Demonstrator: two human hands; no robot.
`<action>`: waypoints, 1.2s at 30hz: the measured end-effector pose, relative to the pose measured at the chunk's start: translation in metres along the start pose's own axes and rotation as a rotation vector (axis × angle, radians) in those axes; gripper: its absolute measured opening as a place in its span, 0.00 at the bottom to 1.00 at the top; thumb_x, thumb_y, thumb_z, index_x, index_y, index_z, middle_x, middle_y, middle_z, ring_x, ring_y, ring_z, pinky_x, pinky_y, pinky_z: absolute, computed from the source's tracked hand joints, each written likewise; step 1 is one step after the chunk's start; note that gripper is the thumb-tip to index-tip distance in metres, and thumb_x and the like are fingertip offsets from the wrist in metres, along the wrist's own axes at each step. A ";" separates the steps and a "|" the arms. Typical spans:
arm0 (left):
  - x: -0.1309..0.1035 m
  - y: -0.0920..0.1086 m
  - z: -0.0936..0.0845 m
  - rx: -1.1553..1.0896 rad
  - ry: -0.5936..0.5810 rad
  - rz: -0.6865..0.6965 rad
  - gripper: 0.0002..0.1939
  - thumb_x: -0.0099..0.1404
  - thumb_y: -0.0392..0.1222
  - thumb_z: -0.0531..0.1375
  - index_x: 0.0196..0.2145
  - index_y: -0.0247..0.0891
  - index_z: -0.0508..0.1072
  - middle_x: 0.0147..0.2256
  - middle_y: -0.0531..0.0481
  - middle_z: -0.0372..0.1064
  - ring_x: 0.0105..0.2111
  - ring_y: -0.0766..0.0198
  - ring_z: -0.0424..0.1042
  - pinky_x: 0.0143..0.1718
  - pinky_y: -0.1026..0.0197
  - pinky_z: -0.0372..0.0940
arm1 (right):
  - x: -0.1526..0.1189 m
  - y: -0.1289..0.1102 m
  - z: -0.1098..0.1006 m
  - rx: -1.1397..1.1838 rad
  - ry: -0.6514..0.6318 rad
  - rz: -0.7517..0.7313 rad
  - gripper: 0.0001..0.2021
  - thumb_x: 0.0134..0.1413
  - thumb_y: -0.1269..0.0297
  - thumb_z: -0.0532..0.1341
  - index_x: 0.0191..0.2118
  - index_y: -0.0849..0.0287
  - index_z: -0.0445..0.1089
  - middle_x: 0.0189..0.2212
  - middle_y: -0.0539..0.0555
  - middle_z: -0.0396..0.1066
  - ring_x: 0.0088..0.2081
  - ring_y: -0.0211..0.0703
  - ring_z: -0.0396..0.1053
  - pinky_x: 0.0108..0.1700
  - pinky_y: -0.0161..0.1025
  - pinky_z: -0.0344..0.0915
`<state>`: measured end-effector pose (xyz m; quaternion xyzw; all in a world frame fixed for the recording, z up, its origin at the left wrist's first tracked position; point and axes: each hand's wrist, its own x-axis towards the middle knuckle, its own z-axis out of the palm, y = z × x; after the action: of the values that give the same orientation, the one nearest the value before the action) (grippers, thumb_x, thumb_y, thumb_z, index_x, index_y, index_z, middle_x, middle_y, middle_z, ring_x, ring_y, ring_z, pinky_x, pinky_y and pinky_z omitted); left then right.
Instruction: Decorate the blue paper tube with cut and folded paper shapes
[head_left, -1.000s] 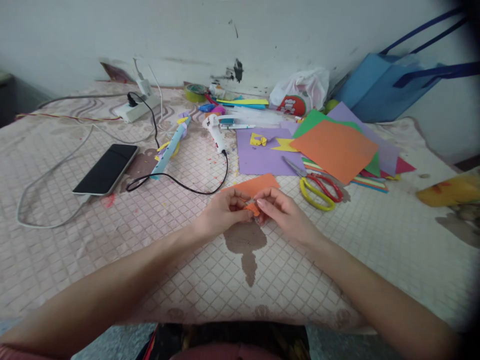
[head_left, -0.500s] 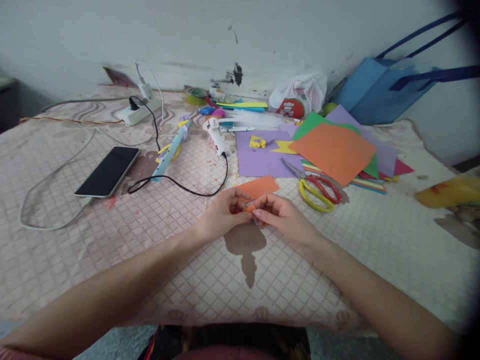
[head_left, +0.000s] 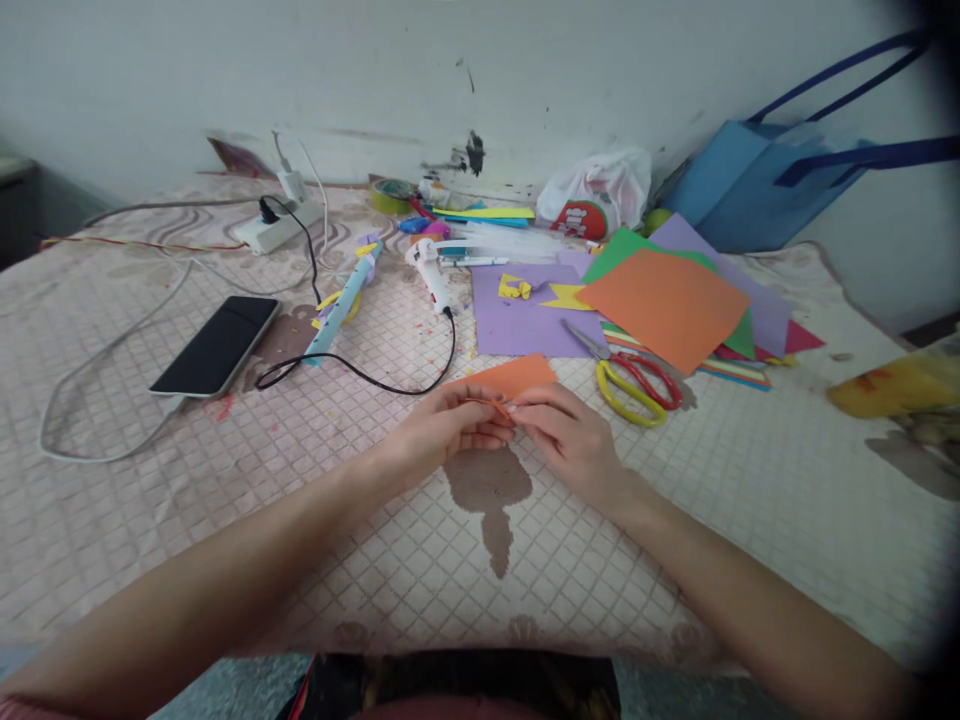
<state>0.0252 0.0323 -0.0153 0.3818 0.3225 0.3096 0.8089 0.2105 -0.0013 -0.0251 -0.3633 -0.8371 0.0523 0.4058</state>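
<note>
Between my fingertips is a small piece of orange paper (head_left: 501, 408), mostly covered by the fingers. My left hand (head_left: 450, 425) is closed on its left side, fingers curled beneath it. From the right, my right hand (head_left: 566, 430) pinches the same piece between thumb and forefinger. Just beyond both hands an orange paper strip (head_left: 517, 374) lies flat on the patterned tablecloth (head_left: 420, 560). Scissors (head_left: 630, 385) with one yellow and one red handle rest to the right of my right hand, blades pointing up and left.
A white glue gun (head_left: 431, 275) with a black cord lies behind my hands. Purple paper (head_left: 525, 320) and a stack of coloured sheets (head_left: 667, 310) spread to the right. At left are a phone (head_left: 217, 345), a decorated blue strip (head_left: 341, 305) and a power strip (head_left: 281, 225).
My left fingers have turned and now extend under the orange piece. My right hand has shifted slightly, its fingers more curled at the piece. The things on the table stay put.
</note>
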 end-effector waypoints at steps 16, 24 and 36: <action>0.002 0.001 -0.002 0.291 0.140 0.123 0.07 0.60 0.30 0.59 0.38 0.32 0.68 0.29 0.51 0.72 0.29 0.69 0.73 0.34 0.65 0.68 | 0.005 0.001 -0.001 -0.044 -0.078 -0.034 0.08 0.59 0.73 0.57 0.41 0.59 0.70 0.37 0.57 0.72 0.39 0.44 0.69 0.41 0.42 0.70; 0.003 -0.002 -0.003 0.249 0.131 0.109 0.04 0.60 0.33 0.60 0.34 0.32 0.68 0.27 0.53 0.70 0.25 0.73 0.72 0.30 0.68 0.67 | 0.001 0.005 0.004 -0.102 -0.078 -0.114 0.09 0.57 0.75 0.57 0.41 0.56 0.70 0.38 0.56 0.72 0.40 0.43 0.68 0.42 0.43 0.68; 0.005 -0.004 -0.006 0.256 0.162 0.073 0.08 0.56 0.31 0.63 0.34 0.33 0.68 0.25 0.53 0.71 0.26 0.70 0.73 0.31 0.66 0.68 | 0.001 0.003 0.005 -0.136 -0.105 -0.151 0.08 0.57 0.77 0.56 0.38 0.58 0.69 0.36 0.57 0.72 0.40 0.45 0.68 0.41 0.44 0.68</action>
<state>0.0252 0.0362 -0.0232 0.4671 0.4092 0.3250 0.7133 0.2081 0.0031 -0.0291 -0.3227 -0.8838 -0.0165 0.3385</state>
